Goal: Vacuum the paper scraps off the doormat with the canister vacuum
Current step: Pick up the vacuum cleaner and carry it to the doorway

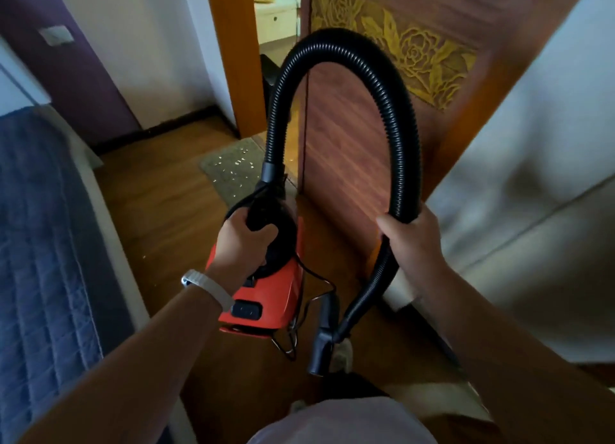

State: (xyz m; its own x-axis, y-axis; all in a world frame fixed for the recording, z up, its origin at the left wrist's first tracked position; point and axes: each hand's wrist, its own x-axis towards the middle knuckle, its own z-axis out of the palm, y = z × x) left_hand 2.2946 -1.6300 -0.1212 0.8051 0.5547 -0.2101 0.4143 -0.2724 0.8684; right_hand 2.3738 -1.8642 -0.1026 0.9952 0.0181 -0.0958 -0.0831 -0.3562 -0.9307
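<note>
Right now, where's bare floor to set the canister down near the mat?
Best patch: wood floor between the bed and the doormat, left of the canister; a few stray scraps lie there. Crowded: below and right of the canister, where the cord and hose nozzle hang beside the door.

The doormat's (226,171) near right corner is hidden behind the hose (336,42) and the vacuum (266,297). The paper scraps (238,162) on it are too small to tell their shapes. The left hand (243,240) covers the vacuum's handle. The bed (40,227) is cut off by the left edge. The pale surface (532,177) on the right is too blurred to identify.
</note>
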